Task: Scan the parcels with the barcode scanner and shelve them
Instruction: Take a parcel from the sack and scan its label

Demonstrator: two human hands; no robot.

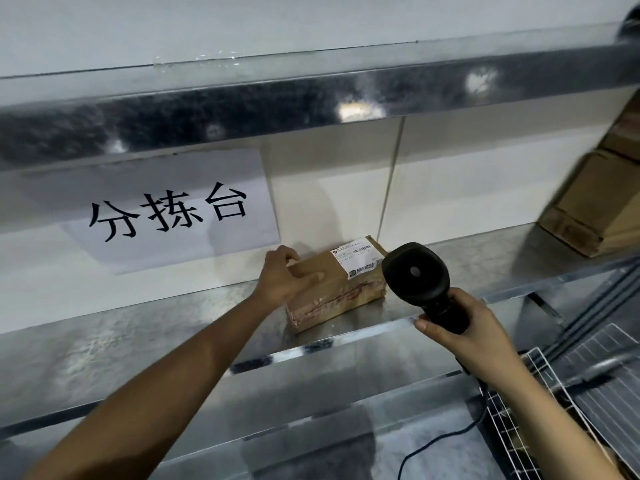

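A small brown cardboard parcel (341, 289) with a white shipping label lies on the metal shelf (138, 341), taped along its front. My left hand (285, 275) grips the parcel's left end, fingers over the top. My right hand (464, 327) holds a black barcode scanner (420, 277) by its handle. The scanner's head sits just right of the parcel, close to the label. A black cable hangs down from the scanner's handle.
A white paper sign (173, 213) with black characters is stuck on the wall behind the shelf. Larger cardboard boxes (595, 206) stand at the shelf's right end. A white wire basket (540, 410) sits low on the right. Another metal shelf (311, 95) runs overhead.
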